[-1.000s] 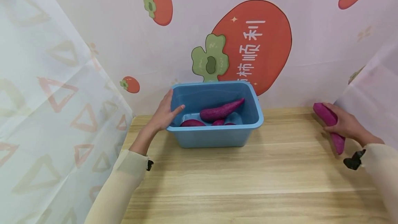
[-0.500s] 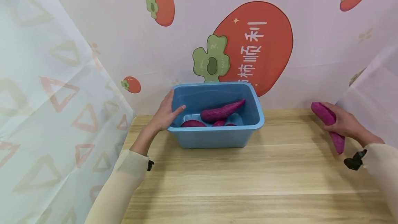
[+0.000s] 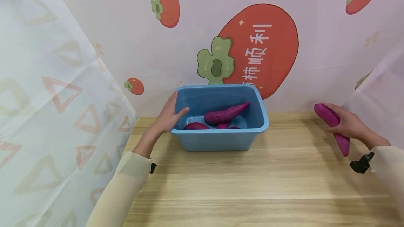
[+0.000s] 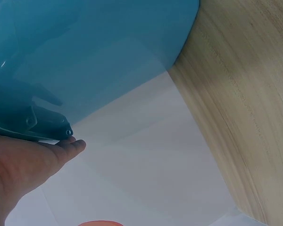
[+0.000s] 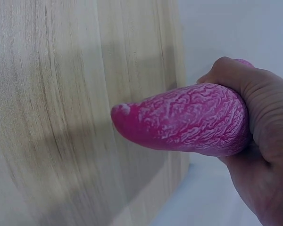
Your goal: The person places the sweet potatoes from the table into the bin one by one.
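Observation:
My right hand [image 3: 348, 123] grips a long purple sweet potato [image 3: 341, 144] at its middle, over the right side of the table. In the right wrist view, the tapered end of this sweet potato [image 5: 179, 120] sticks out of the grip, its skin wrinkled. A blue plastic bin [image 3: 214, 141] stands at the table's back. My left hand [image 3: 167, 115] holds the bin's left rim, thumb over the inner side and fingers outside. Inside lies another sweet potato [image 3: 225, 114], slanting up to the right, with several more partly hidden by the front wall.
The wooden table [image 3: 252, 181] runs up to a pale back wall [image 3: 104, 16] printed with red persimmons. White patterned sheets [image 3: 41, 115] close off the left and right sides.
The right hand and its sweet potato have shifted very slightly left. The left hand keeps its place on the bin; the whole view has tilted a little.

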A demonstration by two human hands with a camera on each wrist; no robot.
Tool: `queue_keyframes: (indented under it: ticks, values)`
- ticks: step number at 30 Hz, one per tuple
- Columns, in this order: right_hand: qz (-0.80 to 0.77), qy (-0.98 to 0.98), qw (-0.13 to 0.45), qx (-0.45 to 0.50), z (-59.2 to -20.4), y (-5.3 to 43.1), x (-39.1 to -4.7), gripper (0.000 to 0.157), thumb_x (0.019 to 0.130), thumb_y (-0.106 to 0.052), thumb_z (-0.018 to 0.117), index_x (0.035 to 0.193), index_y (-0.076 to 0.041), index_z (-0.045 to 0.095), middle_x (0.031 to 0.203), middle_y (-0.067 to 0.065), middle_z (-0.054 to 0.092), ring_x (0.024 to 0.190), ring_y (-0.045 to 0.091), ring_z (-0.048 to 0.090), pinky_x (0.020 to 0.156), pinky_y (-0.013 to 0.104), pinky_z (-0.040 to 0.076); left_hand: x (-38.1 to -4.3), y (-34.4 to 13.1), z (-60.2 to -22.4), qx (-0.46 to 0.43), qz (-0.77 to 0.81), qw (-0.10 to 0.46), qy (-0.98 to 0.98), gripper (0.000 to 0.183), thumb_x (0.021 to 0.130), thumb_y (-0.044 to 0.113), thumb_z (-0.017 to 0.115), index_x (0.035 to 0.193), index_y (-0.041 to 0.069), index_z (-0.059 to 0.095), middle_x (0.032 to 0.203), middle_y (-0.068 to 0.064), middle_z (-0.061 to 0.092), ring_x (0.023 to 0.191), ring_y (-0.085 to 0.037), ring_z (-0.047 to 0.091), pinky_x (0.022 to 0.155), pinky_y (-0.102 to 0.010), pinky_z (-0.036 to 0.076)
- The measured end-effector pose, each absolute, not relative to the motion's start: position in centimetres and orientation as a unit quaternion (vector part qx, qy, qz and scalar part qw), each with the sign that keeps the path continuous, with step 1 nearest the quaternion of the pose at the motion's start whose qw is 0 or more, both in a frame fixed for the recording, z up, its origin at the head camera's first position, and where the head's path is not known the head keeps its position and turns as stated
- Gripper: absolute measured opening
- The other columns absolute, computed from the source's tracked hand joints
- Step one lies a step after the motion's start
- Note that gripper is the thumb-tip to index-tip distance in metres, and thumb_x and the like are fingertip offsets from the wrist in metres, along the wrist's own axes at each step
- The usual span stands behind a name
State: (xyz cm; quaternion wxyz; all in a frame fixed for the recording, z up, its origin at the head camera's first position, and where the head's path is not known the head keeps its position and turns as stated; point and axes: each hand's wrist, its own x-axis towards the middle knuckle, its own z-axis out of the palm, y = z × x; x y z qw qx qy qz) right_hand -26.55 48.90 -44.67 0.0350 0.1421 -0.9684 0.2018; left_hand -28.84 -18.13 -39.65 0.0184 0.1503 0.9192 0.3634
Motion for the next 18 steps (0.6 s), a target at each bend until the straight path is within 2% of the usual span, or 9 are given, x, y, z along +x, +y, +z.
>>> queue_keyframes:
  ticks: [11,18]
  values:
    - [0.214,-0.966,0.027,0.142,-43.9,48.2,-26.5,0.103,0.075,-0.001,0.091,0.161,0.003,0.033,0.121,0.037,0.06,0.092,0.037,0.06,0.062,0.029,0.046,-29.0,-18.2,-39.8,0.151,0.359,0.016,0.921,0.096,0.106,0.049,0.055,0.17,0.007,-0.002,0.179,-0.014,0.003,0.164,-0.04,0.005,0.126,-0.07,0.014]
    - [0.214,-0.966,0.014,0.141,-43.1,47.6,-26.4,0.104,0.076,-0.002,0.091,0.161,0.003,0.032,0.122,0.038,0.057,0.092,0.039,0.06,0.062,0.035,0.048,-28.9,-18.1,-39.8,0.153,0.364,0.014,0.919,0.096,0.106,0.049,0.055,0.17,0.006,-0.002,0.179,-0.014,0.003,0.164,-0.04,0.006,0.126,-0.07,0.015]
